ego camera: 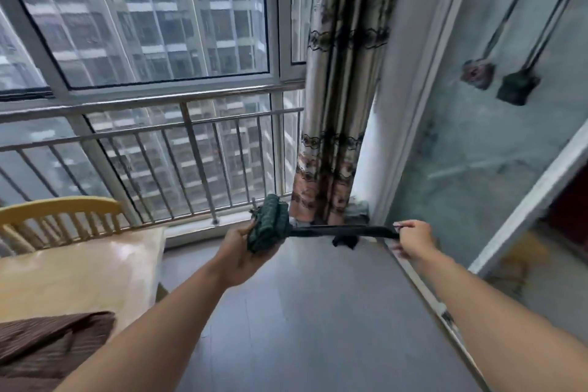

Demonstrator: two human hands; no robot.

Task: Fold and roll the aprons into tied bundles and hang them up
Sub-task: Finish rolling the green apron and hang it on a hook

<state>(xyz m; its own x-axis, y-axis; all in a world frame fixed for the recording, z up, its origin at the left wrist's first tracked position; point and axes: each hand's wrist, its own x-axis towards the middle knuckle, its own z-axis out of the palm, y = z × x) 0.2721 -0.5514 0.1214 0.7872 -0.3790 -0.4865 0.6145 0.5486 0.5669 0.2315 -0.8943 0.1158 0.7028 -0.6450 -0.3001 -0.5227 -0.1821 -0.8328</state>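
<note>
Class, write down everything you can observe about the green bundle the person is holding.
The green bundle is a rolled apron of dark green, checked-looking cloth, compact and tilted. The left hand grips it from below, in the air between the table and the curtain. A black strap runs taut from it to the right hand, which pinches its end; a knot or loose end hangs midway. The image is blurred, so finer detail cannot be told.

wooden chair point(60, 216) behind table point(79, 274); patterned curtain point(343, 89) beside window railing point(178, 134).

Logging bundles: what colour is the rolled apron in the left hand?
Dark green, with a faint check; head view shows the rolled apron.
</note>
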